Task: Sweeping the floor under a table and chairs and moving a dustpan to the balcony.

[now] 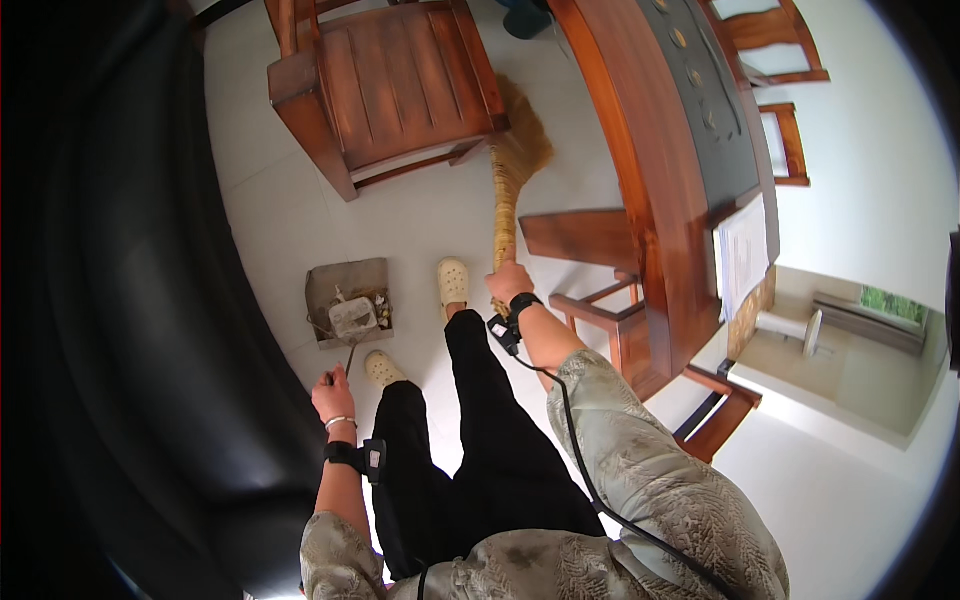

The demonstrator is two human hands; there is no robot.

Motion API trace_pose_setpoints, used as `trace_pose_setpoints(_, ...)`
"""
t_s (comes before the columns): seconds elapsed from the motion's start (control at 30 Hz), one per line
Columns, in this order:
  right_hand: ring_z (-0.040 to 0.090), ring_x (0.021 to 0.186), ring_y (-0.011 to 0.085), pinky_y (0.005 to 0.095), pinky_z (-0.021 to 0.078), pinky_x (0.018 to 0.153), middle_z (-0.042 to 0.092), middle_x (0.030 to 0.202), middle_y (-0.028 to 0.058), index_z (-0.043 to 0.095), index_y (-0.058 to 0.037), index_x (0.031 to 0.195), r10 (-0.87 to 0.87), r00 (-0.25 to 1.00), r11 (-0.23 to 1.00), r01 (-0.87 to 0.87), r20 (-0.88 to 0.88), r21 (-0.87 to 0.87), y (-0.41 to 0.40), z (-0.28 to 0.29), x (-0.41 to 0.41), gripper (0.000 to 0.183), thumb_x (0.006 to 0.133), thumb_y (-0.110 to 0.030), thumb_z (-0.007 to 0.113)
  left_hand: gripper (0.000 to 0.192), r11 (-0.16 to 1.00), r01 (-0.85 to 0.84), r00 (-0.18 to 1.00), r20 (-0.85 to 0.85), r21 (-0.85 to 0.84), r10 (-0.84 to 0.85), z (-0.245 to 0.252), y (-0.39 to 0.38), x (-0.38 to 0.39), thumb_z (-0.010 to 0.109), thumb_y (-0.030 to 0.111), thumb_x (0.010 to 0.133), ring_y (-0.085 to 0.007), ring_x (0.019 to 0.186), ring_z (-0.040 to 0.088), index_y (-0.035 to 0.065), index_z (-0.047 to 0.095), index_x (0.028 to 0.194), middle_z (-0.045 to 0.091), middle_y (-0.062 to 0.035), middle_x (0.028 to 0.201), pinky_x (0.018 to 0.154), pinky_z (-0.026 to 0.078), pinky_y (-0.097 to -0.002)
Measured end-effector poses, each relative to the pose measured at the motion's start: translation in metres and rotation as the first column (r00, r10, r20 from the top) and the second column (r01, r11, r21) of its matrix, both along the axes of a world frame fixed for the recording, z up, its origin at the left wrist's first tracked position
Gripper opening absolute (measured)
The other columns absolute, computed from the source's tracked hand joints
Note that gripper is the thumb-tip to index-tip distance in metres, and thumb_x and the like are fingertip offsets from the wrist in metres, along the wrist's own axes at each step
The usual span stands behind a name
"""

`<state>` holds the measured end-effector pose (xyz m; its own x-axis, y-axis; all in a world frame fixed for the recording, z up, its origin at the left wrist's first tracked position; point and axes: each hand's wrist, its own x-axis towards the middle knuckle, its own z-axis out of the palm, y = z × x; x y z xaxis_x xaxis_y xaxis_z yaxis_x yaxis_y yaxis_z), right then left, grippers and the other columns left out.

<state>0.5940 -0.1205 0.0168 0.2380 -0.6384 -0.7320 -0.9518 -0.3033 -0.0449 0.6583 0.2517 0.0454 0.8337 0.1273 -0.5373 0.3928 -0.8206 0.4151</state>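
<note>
My right hand (511,282) is closed around the bound handle of a straw broom (505,202). The broom's bristles fan out on the floor beside the front corner of a wooden chair, which hides part of them. On the left, my left hand (332,395) grips the thin metal handle of a dustpan (346,269). The dustpan rests on the floor in front of my left foot. A pale crumpled container (353,317) and small mixed debris lie in it. Both my wrists carry black straps with small devices.
A slatted wooden chair (397,75) stands ahead. To the right is a long wooden table (660,150) with a dark runner and a stack of papers (742,255); a wooden stool (600,307) is beside it. A black leather sofa (172,300) runs along the left.
</note>
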Motion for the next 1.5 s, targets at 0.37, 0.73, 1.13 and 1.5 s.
trace_pose_setpoints(0.37, 0.063, 0.096, 0.0379, 0.0443, 0.0511, 0.084, 0.065, 0.104, 0.0243, 0.006, -0.0099, 0.15, -0.208, 0.974, 0.968, 0.192, 0.086, 0.162, 0.095, 0.038, -0.071, 0.09, 0.08, -0.03, 0.059, 0.042, 0.998, 0.042, 0.999, -0.003, -0.05, -0.042, -0.006, 0.001, -0.006, 0.062, 0.036, 0.084, -0.031, 0.062, 0.063, -0.0039, 0.063, 0.074, 0.064, -0.0153, 0.064, 0.063, 0.049, -0.0395)
trace_pose_setpoints(0.73, 0.064, 0.085, 0.0434, 0.0485, 0.0514, 0.076, 0.066, 0.09, 0.0264, 0.007, -0.0126, 0.149, -0.059, 0.998, 0.952, 0.048, 0.027, 0.302, 0.16, 0.139, -0.242, 0.093, 0.077, -0.031, 0.064, 0.045, 0.998, 0.056, 0.998, -0.033, 0.002, -0.056, -0.019, -0.001, 0.004, 0.06, 0.04, 0.084, -0.0398, 0.071, 0.063, -0.0038, 0.064, 0.077, 0.064, -0.0218, 0.071, 0.067, 0.048, -0.0458)
trace_pose_setpoints(1.13, 0.061, 0.07, 0.015, 0.029, 0.0518, 0.065, 0.065, 0.09, 0.0099, 0.026, -0.0143, 0.149, -0.716, 0.687, 0.628, 0.557, 0.123, 0.543, 0.158, 0.246, -0.316, 0.081, 0.079, -0.008, 0.068, 0.041, 0.996, 0.008, 1.0, 0.011, -0.087, -0.007, -0.021, 0.021, 0.0, 0.063, 0.036, 0.084, -0.0273, 0.06, 0.06, -0.0034, 0.063, 0.074, 0.062, -0.0161, 0.064, 0.062, 0.047, -0.04)
trace_pose_setpoints(1.5, 0.06, 0.066, 0.0189, 0.0305, 0.0527, 0.054, 0.057, 0.083, 0.0096, 0.045, -0.0118, 0.12, -0.912, 0.176, 0.407, 0.261, 0.372, 0.875, -0.061, 0.07, -0.105, 0.035, 0.089, -0.021, 0.057, 0.039, 0.985, -0.082, 0.996, -0.038, -0.152, 0.077, 0.004, 0.006, -0.005, 0.065, 0.033, 0.084, -0.0155, 0.042, 0.047, 0.0009, 0.056, 0.064, 0.051, -0.0041, 0.053, 0.038, 0.04, -0.0329)
